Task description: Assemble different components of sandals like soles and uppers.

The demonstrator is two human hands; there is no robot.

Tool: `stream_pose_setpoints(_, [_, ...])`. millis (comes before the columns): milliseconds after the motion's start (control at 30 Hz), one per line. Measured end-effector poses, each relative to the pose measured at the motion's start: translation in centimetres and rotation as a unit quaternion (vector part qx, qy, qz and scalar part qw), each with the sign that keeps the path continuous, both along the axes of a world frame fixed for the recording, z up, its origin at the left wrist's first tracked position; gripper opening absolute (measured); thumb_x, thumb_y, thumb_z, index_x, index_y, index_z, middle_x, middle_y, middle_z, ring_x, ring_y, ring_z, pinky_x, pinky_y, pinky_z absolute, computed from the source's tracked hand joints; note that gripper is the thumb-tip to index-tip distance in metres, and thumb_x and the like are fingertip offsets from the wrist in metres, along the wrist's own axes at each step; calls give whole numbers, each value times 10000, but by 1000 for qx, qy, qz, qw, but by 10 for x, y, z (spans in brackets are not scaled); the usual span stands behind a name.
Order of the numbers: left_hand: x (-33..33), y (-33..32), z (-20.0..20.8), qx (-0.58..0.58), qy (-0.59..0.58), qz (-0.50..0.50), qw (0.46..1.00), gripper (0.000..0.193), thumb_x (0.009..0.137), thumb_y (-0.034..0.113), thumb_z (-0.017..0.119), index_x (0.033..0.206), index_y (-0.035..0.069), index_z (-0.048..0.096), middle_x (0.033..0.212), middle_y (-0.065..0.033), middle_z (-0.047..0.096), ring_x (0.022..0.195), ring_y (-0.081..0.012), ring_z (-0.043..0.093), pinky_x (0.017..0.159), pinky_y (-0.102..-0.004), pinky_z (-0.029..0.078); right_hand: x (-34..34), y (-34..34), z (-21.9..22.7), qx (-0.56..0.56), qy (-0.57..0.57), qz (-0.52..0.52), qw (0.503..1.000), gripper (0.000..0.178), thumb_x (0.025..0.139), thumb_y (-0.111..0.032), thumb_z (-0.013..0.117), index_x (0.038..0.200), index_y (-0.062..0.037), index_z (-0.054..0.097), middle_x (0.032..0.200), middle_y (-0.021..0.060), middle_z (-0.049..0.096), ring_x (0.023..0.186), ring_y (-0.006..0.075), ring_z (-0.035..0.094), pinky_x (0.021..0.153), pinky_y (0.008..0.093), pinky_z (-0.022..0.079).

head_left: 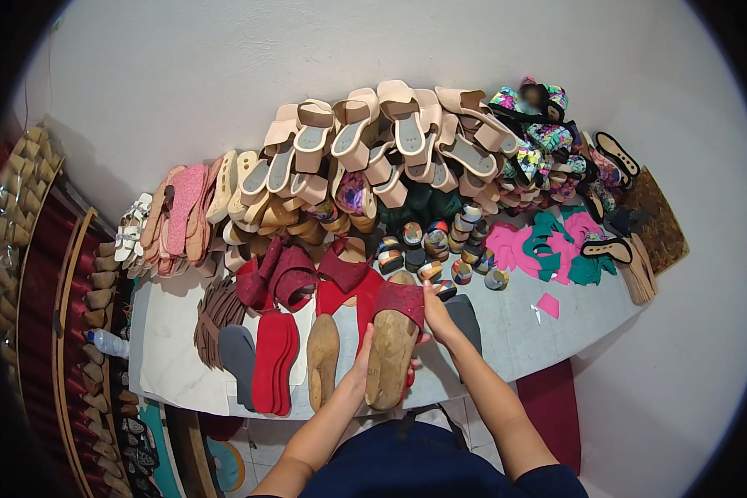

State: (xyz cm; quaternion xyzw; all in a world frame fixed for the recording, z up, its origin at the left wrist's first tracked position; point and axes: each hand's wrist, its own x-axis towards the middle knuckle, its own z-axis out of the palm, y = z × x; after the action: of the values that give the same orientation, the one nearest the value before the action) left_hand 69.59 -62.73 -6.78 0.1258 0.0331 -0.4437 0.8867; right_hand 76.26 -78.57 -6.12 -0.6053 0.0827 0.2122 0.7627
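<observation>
Both my hands hold a wooden shoe last [388, 361] with a dark red sandal strap [402, 299] across its front part. My left hand [363, 362] grips the last's left side. My right hand [437, 319] is closed round the strap's right edge, with some fingers hidden beneath. A second wooden last [323, 355] lies just left. Farther left are stacked red insoles [275, 365] and grey soles [238, 363]. Red cut pieces [350, 303] lie partly behind the held last. More dark red uppers [291, 275] sit beyond. A dark grey sole [466, 322] lies beside my right hand.
Beige heeled sandals [408, 124] are piled along the wall, with floral footwear [546, 141] to their right. Multicoloured heels [436, 241] stand mid-table [515, 332]. Pink and green cut pieces [548, 245] lie right. Racks of lasts [100, 299] stand left; a plastic bottle [108, 343] is near the table's left edge.
</observation>
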Motion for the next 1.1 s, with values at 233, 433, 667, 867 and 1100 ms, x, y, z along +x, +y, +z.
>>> stream_pose_setpoints(233, [16, 1, -11, 177, -17, 162, 971, 851, 728, 725, 214, 1213, 43, 367, 1163, -128, 465, 835, -233, 557, 724, -380, 473, -47, 29, 21, -149, -332, -119, 924, 594, 813, -299, 499, 1238, 41, 261, 1184, 191, 348, 1114, 272, 348, 953, 339, 255])
stream_pose_setpoints(433, [28, 2, -23, 134, -32, 253, 958, 882, 731, 727, 129, 1220, 32, 364, 1175, -102, 463, 1072, -219, 453, 921, -333, 349, -76, 55, 31, -253, -357, 54, 898, 771, 683, -198, 609, 1307, -59, 177, 1289, 250, 195, 1227, 371, 186, 993, 413, 192])
stream_pose_setpoints(667, [29, 6, -29, 169, -32, 269, 948, 880, 738, 719, 113, 1238, 31, 338, 1188, -108, 456, 1074, -237, 443, 925, -361, 342, -74, 55, 16, -195, -300, 108, 928, 842, 643, -51, 524, 1347, -126, 67, 1339, 305, 20, 1244, 457, 22, 1002, 485, 81])
stream_pose_setpoints(867, [42, 15, -26, 111, -13, 244, 963, 906, 709, 750, 161, 1219, 28, 358, 1139, -108, 479, 982, -255, 486, 879, -392, 385, -82, 52, 37, -168, -275, 131, 938, 842, 646, 16, 514, 1339, -56, 41, 1370, 209, 60, 1291, 302, 28, 1029, 368, 67])
stream_pose_setpoints(1100, [61, 41, -27, 143, -17, 205, 968, 886, 717, 738, 208, 1201, 14, 369, 1094, -130, 495, 937, -271, 517, 857, -415, 403, -89, 18, 72, 69, -56, 104, 991, 822, 618, 108, 495, 1336, -62, 133, 1337, 154, 221, 1258, 241, 211, 1001, 309, 206])
